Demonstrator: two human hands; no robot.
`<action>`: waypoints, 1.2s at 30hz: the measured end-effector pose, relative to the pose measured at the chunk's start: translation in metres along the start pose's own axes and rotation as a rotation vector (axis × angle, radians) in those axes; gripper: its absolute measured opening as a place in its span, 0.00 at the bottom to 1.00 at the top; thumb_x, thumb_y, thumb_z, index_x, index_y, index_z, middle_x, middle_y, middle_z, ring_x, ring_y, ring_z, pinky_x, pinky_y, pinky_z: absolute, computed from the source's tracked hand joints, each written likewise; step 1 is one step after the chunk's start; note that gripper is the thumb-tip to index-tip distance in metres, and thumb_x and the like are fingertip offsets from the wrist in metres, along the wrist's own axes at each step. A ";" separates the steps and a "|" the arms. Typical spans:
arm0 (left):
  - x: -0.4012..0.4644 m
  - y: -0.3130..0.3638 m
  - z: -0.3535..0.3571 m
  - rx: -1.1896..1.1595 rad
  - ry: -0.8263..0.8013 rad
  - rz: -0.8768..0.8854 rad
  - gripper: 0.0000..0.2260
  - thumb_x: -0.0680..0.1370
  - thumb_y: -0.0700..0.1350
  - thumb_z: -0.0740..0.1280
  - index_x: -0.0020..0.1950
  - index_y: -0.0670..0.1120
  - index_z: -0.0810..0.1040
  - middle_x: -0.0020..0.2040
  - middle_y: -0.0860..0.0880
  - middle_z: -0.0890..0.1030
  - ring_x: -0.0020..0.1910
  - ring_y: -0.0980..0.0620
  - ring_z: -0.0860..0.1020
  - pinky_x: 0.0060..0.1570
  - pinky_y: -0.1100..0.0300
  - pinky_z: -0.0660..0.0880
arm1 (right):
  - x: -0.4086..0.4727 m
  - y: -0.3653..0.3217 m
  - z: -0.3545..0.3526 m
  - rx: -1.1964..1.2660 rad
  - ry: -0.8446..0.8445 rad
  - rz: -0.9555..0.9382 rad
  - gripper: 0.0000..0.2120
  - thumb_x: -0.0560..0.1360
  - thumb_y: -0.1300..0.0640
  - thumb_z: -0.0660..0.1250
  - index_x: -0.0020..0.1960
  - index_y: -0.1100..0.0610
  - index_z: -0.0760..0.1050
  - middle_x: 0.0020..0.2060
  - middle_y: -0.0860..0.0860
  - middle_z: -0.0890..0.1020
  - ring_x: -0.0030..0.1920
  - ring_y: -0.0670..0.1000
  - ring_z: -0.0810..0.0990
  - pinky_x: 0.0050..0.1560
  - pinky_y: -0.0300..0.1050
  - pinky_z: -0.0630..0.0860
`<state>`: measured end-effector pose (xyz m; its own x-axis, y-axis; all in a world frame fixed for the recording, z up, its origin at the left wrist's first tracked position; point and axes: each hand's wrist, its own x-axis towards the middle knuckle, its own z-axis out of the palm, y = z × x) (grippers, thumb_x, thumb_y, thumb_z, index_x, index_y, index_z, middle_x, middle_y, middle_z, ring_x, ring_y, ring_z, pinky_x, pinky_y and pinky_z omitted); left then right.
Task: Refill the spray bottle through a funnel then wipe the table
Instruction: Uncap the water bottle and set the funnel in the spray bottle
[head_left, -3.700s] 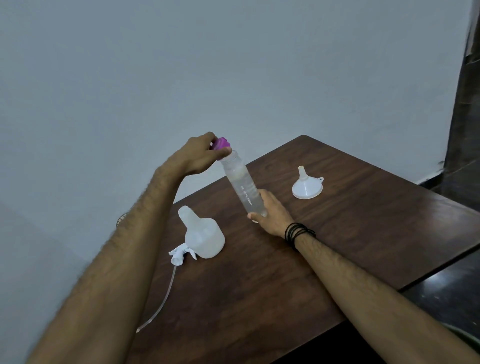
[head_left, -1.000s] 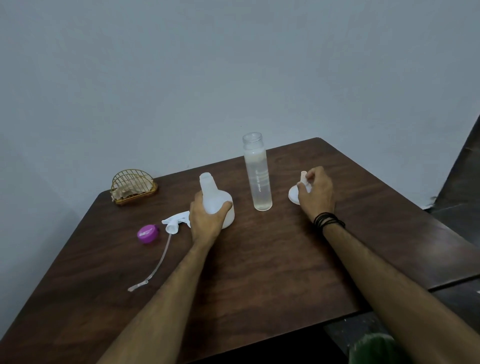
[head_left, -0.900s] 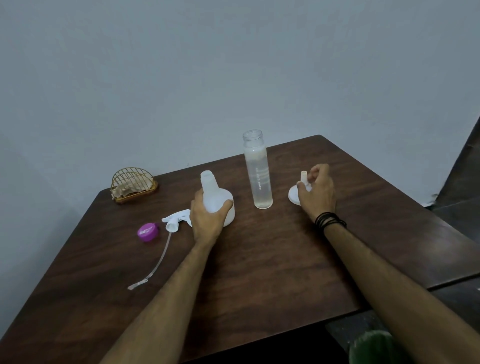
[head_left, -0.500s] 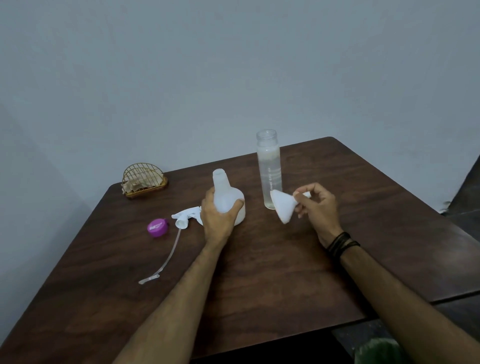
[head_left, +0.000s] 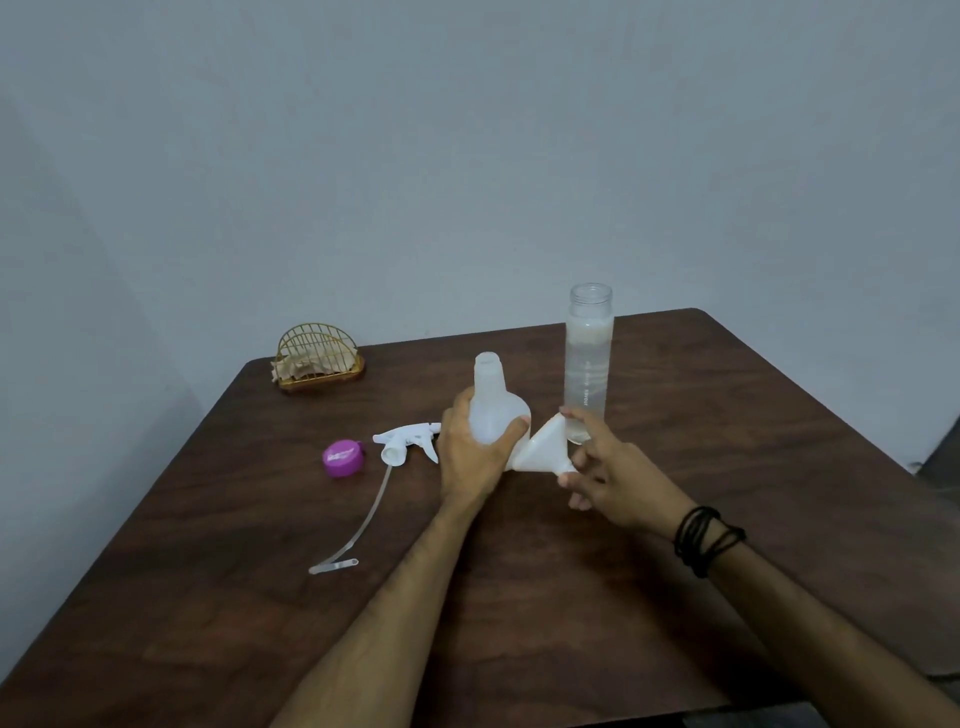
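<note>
My left hand (head_left: 470, 457) grips the body of the white spray bottle (head_left: 493, 402), which stands upright with its neck uncapped. My right hand (head_left: 605, 473) holds the white funnel (head_left: 543, 449) by its spout, tipped sideways with its wide rim against the spray bottle and my left hand. A tall clear bottle (head_left: 588, 364) with liquid stands uncapped just behind the funnel. The white trigger sprayer head (head_left: 408, 441) with its long tube lies on the table to the left, next to a purple cap (head_left: 343, 457).
A gold wire holder (head_left: 318, 359) with a crumpled cloth sits at the back left of the dark wooden table (head_left: 571, 597). A plain wall stands close behind. The table's right edge drops to a dark floor.
My right hand picked the funnel up from the table at the right and carried it left, tipping it against the spray bottle. My left hand has kept its grip on the spray bottle.
</note>
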<state>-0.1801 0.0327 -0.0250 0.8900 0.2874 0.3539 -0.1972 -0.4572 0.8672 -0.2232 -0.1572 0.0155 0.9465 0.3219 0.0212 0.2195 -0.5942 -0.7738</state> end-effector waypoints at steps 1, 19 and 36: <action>0.000 0.000 -0.001 -0.025 -0.003 -0.011 0.32 0.68 0.62 0.73 0.68 0.51 0.72 0.59 0.53 0.77 0.59 0.52 0.75 0.60 0.49 0.76 | 0.000 -0.006 0.000 0.000 0.023 -0.029 0.41 0.77 0.61 0.70 0.77 0.40 0.48 0.45 0.50 0.81 0.38 0.46 0.86 0.50 0.47 0.83; 0.001 0.001 -0.004 -0.137 -0.041 -0.060 0.35 0.67 0.69 0.66 0.70 0.53 0.73 0.64 0.54 0.77 0.63 0.55 0.73 0.65 0.52 0.73 | 0.089 -0.092 0.004 0.321 0.599 -0.381 0.25 0.70 0.59 0.77 0.57 0.50 0.64 0.44 0.51 0.82 0.38 0.45 0.83 0.42 0.40 0.82; 0.002 -0.004 -0.003 -0.144 -0.053 -0.052 0.35 0.69 0.68 0.68 0.71 0.53 0.71 0.67 0.54 0.76 0.65 0.56 0.72 0.67 0.50 0.72 | 0.082 -0.063 0.011 -0.018 0.537 -0.462 0.34 0.69 0.48 0.76 0.69 0.50 0.65 0.60 0.48 0.73 0.53 0.48 0.76 0.50 0.45 0.79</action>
<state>-0.1785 0.0373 -0.0271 0.9201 0.2613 0.2918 -0.2039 -0.3166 0.9264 -0.1624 -0.0850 0.0592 0.7401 0.1390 0.6580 0.6265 -0.4983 -0.5994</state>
